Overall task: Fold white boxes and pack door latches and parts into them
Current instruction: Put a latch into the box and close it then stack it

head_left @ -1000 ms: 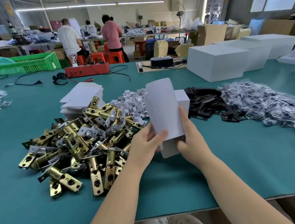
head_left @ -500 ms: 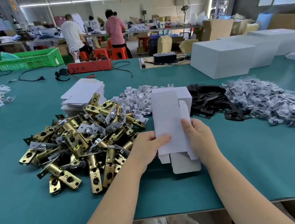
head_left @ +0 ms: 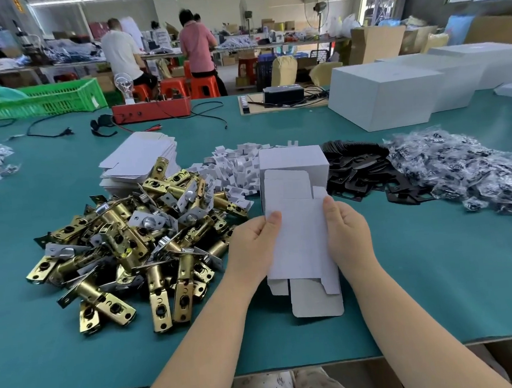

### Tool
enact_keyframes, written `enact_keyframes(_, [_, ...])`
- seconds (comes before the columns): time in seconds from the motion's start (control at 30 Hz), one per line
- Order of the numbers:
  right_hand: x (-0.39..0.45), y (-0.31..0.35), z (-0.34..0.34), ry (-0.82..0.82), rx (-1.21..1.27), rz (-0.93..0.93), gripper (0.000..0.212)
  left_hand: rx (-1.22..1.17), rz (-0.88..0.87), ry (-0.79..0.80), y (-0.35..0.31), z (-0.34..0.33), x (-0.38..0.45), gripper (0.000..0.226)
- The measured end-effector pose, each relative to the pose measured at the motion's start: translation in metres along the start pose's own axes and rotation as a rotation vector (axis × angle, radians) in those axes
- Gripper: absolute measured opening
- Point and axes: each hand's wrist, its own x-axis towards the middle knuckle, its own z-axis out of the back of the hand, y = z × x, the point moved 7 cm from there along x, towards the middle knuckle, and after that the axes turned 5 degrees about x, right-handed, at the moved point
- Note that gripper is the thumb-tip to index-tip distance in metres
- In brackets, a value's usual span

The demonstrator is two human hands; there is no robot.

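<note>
A flat white box blank (head_left: 301, 239) lies lengthwise above the green table (head_left: 438, 271), its end flaps open at both ends. My left hand (head_left: 254, 246) grips its left edge with the thumb on top. My right hand (head_left: 348, 235) grips the right edge the same way. Just left of my hands is a heap of brass door latches (head_left: 124, 244). Behind the blank stands a small folded white box (head_left: 292, 160).
A stack of flat box blanks (head_left: 138, 160) and a pile of small white card pieces (head_left: 234, 168) lie behind the latches. Black plates (head_left: 360, 170) and bagged parts (head_left: 461, 171) lie to the right. Large white cartons (head_left: 384, 95) stand at the back right. Other people work at far benches.
The blank was held upright with one end raised; now it is lowered flat toward the table, and both hands have shifted to its two side edges.
</note>
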Motion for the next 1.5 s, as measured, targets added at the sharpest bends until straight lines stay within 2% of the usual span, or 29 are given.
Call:
enact_keyframes(0.17, [0.000, 0.004, 0.014, -0.161, -0.074, 0.028, 0.046, -0.025, 0.074, 0.083, 0.004, -0.008, -0.004, 0.060])
enact_keyframes(0.27, [0.001, 0.002, 0.030, -0.311, -0.038, 0.029, 0.047, 0.167, -0.016, 0.158, -0.001, -0.015, -0.008, 0.058])
enact_keyframes(0.33, [0.001, 0.002, 0.033, -0.334, 0.005, 0.050, 0.044, 0.307, -0.117, 0.118, -0.008, -0.015, -0.008, 0.054])
enact_keyframes(0.47, [-0.001, 0.000, 0.012, -0.151, 0.000, 0.029, 0.019, 0.351, -0.219, -0.077, -0.017, -0.002, -0.007, 0.053])
enact_keyframes(0.5, [-0.003, 0.000, 0.005, -0.094, -0.039, 0.041, 0.019, 0.339, -0.219, -0.107, -0.017, 0.001, -0.007, 0.052])
enact_keyframes(0.57, [-0.005, 0.000, -0.007, 0.019, -0.120, 0.054, 0.033, 0.341, -0.227, -0.148, -0.017, 0.005, -0.006, 0.052])
enact_keyframes(0.67, [-0.008, -0.001, -0.018, 0.133, -0.145, 0.034, 0.069, 0.384, -0.240, -0.182, -0.016, 0.006, -0.010, 0.053])
enact_keyframes(0.73, [-0.011, 0.002, -0.019, 0.158, -0.073, 0.058, 0.069, 0.312, -0.195, -0.138, -0.012, 0.005, -0.009, 0.051])
enact_keyframes(0.87, [-0.010, 0.000, -0.016, 0.092, 0.121, 0.024, 0.067, -0.034, -0.083, 0.040, -0.010, -0.005, -0.008, 0.041])
enact_keyframes(0.97, [-0.008, -0.001, -0.010, 0.048, 0.222, 0.014, 0.040, -0.147, -0.035, 0.124, -0.009, -0.008, -0.007, 0.031])
enact_keyframes(1.07, [-0.005, 0.000, -0.007, 0.041, 0.261, 0.014, 0.026, -0.264, 0.025, 0.166, -0.009, -0.010, -0.008, 0.028])
enact_keyframes(1.27, [-0.008, 0.006, -0.009, 0.099, 0.126, 0.073, 0.037, 0.039, -0.139, -0.003, -0.016, 0.002, -0.007, 0.018])
enact_keyframes(1.37, [-0.011, 0.008, -0.016, 0.178, 0.107, 0.085, 0.033, 0.151, -0.240, 0.069, -0.022, -0.005, -0.009, 0.032])
enact_keyframes(1.43, [-0.013, 0.012, -0.018, 0.212, 0.120, 0.110, 0.021, 0.222, -0.208, 0.096, -0.014, -0.010, -0.008, 0.045])
enact_keyframes(1.5, [-0.015, 0.016, -0.018, 0.212, 0.156, 0.121, 0.021, 0.218, -0.162, 0.088, -0.010, -0.010, -0.008, 0.049])
